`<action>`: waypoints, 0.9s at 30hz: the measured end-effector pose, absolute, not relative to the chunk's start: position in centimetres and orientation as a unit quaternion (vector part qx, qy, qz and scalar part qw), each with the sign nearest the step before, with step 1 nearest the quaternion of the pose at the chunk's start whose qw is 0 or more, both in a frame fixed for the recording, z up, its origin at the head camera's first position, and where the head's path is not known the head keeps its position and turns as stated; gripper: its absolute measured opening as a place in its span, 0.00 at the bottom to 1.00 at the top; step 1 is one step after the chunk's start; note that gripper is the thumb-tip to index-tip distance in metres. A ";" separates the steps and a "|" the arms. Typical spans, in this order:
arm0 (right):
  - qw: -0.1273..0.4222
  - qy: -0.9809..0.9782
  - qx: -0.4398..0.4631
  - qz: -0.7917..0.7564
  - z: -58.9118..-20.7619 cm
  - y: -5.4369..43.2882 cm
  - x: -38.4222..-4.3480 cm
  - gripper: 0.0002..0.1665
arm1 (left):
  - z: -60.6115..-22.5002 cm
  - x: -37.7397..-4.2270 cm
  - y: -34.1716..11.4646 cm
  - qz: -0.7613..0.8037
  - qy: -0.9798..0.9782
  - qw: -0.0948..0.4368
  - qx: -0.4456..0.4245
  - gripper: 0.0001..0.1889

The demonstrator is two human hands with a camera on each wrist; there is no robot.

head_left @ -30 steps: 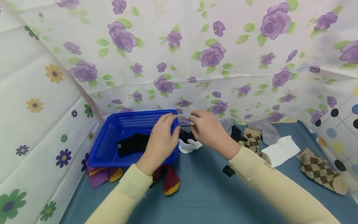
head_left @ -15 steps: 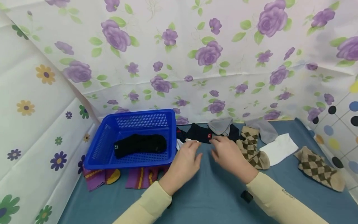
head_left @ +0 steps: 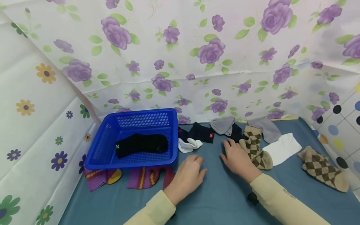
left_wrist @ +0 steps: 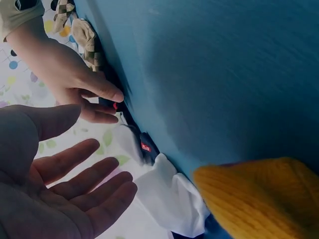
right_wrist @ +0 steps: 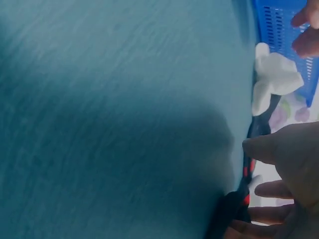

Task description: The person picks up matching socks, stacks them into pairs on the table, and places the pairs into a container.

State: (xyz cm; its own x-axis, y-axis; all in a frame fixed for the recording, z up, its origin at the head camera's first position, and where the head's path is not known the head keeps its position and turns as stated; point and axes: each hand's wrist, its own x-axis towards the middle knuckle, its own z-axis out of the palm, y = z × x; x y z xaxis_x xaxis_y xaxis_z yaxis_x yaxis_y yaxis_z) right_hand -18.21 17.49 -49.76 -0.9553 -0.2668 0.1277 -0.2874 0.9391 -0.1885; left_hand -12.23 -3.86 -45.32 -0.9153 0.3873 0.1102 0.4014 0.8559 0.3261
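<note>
In the head view my left hand (head_left: 187, 175) is over the blue-green cloth, below a crumpled white sock (head_left: 189, 145). Its fingers are relaxed and hold nothing; the left wrist view shows the bare palm. Further right is my right hand (head_left: 237, 160), also holding nothing, its fingers loosely bent beside a brown checked sock (head_left: 252, 137). Behind the hands lie a dark sock with a red mark (head_left: 202, 132) and a grey sock (head_left: 222, 125). Black socks (head_left: 142, 145) lie in the blue basket (head_left: 132, 165).
Striped purple and red socks (head_left: 140, 178) stick out along the basket's front edge. At the right are a white sock (head_left: 283, 149), another grey sock (head_left: 265, 129) and a second checked sock (head_left: 323, 168). A flowered curtain (head_left: 191, 62) stands behind.
Both hands have come away from the basket's right side toward the right and nearer the camera. They are further apart now, and the black socks in the basket are in full view.
</note>
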 end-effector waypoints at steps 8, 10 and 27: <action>0.076 -0.978 0.189 0.050 -49.8 18.1 -19.4 0.14 | -45.4 -12.1 -4.4 -0.145 -0.967 0.011 -0.209 0.16; 0.065 -0.977 0.197 0.055 -49.7 18.3 -19.7 0.11 | -45.5 -12.1 -4.4 -0.143 -0.967 0.012 -0.213 0.15; 0.093 -0.926 0.118 0.346 -41.8 19.5 -19.8 0.13 | -44.8 -12.3 -5.0 -0.169 -0.965 0.016 -0.199 0.18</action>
State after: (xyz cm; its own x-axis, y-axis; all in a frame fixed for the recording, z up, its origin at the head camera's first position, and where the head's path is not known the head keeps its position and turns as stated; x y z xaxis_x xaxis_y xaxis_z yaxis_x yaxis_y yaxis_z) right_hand -19.76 19.49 -41.84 -0.9547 -0.1546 0.2542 -0.2835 0.7321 -0.6194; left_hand -12.32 -4.97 -44.82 -0.9205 0.3784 0.0975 0.3891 0.8642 0.3191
